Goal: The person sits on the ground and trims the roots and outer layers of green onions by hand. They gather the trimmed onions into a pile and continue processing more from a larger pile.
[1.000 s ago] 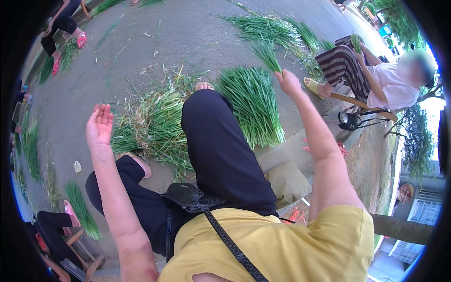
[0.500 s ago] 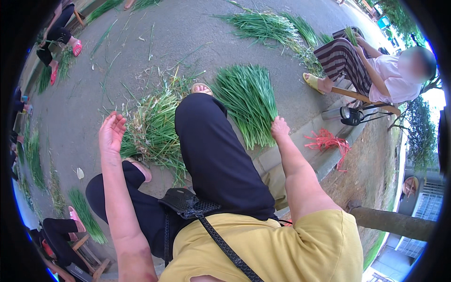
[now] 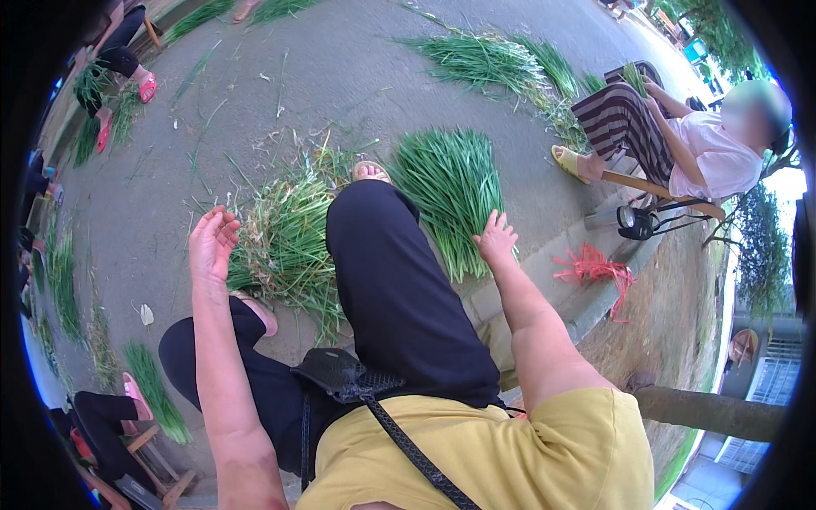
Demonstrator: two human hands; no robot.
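My right hand [image 3: 496,238] is at the right edge of a neat pile of green chives [image 3: 450,183], its fingers stretched and spread. Whether the fingertips touch the stems I cannot tell. My left hand [image 3: 212,245] is held palm up, fingers loosely bent and nothing visible in it. Beside it lies a tangled heap of chives [image 3: 289,242] mixed with pale, dry leaves. My right knee, in dark trousers, rises between the two piles.
Red plastic strings [image 3: 595,270] lie on the kerb to the right, close to a clear container with a black strap [image 3: 633,223]. A seated co-worker in striped trousers [image 3: 625,123] holds chives. More chives [image 3: 484,61] lie beyond. A dark bag [image 3: 344,372] rests on my lap.
My right hand has lifted slightly and its fingers have opened out from a closed pose. My left hand stays nearly in place. The whole view has shifted a little.
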